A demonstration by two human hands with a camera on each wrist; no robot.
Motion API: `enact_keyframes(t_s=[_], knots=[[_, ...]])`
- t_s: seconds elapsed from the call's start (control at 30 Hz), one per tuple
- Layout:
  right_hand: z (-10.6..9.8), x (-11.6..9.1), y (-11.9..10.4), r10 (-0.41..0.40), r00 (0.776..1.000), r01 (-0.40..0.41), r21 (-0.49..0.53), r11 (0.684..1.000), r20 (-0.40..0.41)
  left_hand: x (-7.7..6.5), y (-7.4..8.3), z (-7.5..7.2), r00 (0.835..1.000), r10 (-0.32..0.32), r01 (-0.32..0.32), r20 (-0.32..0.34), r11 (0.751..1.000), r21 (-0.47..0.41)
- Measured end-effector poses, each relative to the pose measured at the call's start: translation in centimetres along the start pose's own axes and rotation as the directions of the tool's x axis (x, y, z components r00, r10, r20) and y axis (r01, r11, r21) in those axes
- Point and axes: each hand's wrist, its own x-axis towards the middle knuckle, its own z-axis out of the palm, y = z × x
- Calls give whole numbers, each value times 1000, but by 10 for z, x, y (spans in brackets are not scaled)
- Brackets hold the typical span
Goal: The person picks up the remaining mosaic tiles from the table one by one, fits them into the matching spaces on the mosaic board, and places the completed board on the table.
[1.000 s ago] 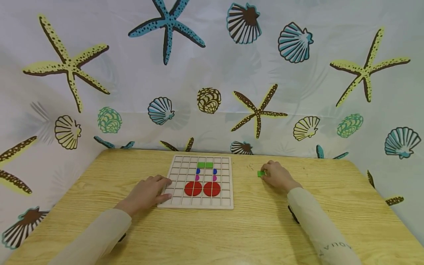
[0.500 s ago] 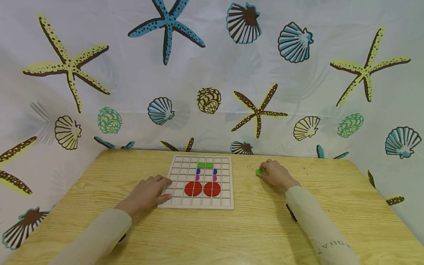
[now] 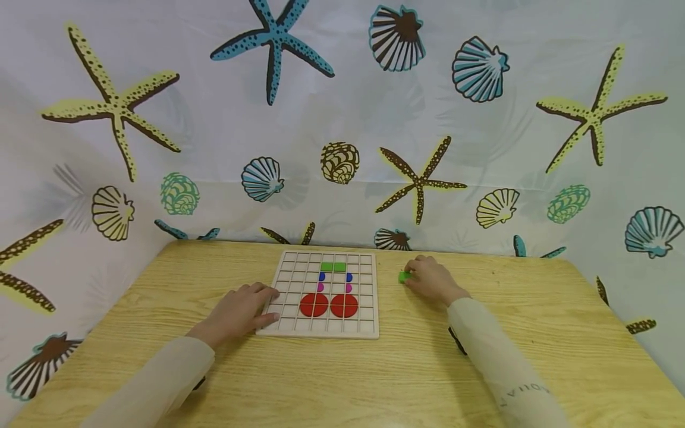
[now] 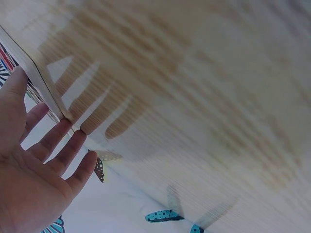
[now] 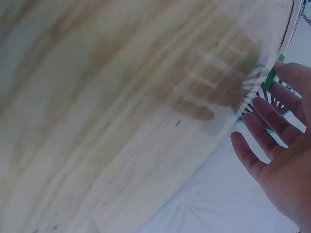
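Note:
A white gridded board (image 3: 286, 304) lies on the table, left of centre in the head view. My left hand (image 3: 242, 314) rests at its left edge, thumb and fingertips touching the rim; in the left wrist view the fingers (image 4: 58, 145) look straight and spread. To the right of the board, my right hand (image 3: 432, 280) pinches a small green block (image 3: 404, 277) between thumb and forefinger. The right wrist view has this green block (image 5: 269, 78) at the thumb tip, with the other fingers extended. On the board sit two green squares (image 3: 333, 267), blue and magenta half-discs, and two red discs (image 3: 313, 305).
The wooden table (image 3: 342, 380) has a glossy top that mirrors both hands. Behind it hangs a white curtain (image 3: 299, 131) printed with starfish and shells. Small dark specks (image 3: 492, 272) mark the table beyond the right hand.
My right hand has moved left toward the board with the green block between its fingers. The left hand and the board have stayed in place; the view has shifted very slightly.

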Motion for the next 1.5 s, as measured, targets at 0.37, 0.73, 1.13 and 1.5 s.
enact_keyframes(t_s=[0.37,0.73,1.13,1.5], knots=[[4,12,-20,-51,999,51,-9,999,0,0,-1,0,1000,4,-4,-6,1000,1],[11,24,-42,-87,996,87,-23,996,-23,-1,-1,2,1000,-2,2,-14,1000,2],[14,40,-63,-102,995,102,-51,993,6,0,-3,5,1000,5,-6,-13,1000,-6],[19,50,-74,-82,996,83,-63,995,25,0,-3,3,1000,11,-11,-5,1000,-5]])
